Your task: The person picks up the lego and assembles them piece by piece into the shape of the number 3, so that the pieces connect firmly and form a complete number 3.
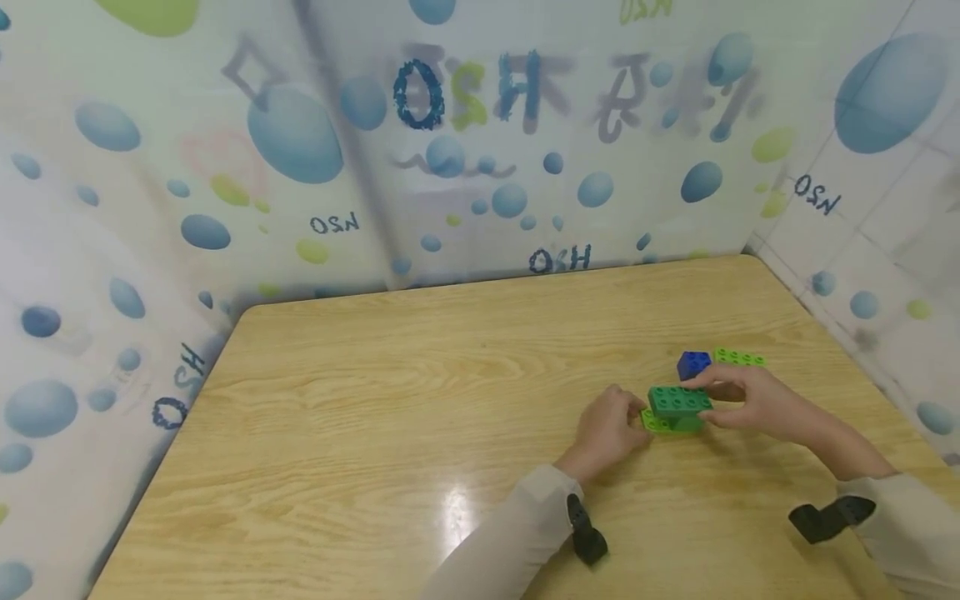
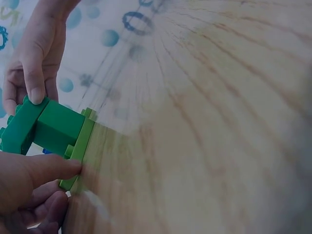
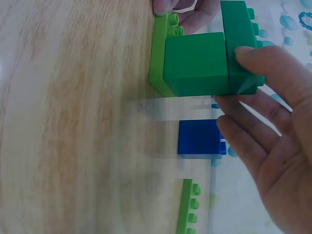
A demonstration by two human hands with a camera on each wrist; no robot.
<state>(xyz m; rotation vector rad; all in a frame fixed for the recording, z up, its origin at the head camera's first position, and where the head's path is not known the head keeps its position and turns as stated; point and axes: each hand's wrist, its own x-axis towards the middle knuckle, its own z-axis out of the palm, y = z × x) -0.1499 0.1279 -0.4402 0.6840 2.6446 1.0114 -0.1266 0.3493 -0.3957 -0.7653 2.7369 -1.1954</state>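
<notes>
A small stack of toy building bricks stands on the table near its right side. Lowest is a light green flat brick (image 3: pixel 158 58); a square green brick (image 3: pixel 195 63) sits on it at one end. On top lies a longer dark green brick (image 1: pixel 670 403) with studs facing up. My left hand (image 1: pixel 609 429) pinches the free end of the flat brick between thumb and fingers. With its thumb on one side and fingers on the other, my right hand (image 1: pixel 768 402) holds the right end of the long brick.
Just behind the stack is a blue brick (image 1: pixel 692 364), partly covered by my right hand in the head view. Beside it lies another light green flat brick (image 1: pixel 741 357). The wooden table (image 1: pixel 360 400) meets a printed curtain (image 1: pixel 480 192) at its back edge.
</notes>
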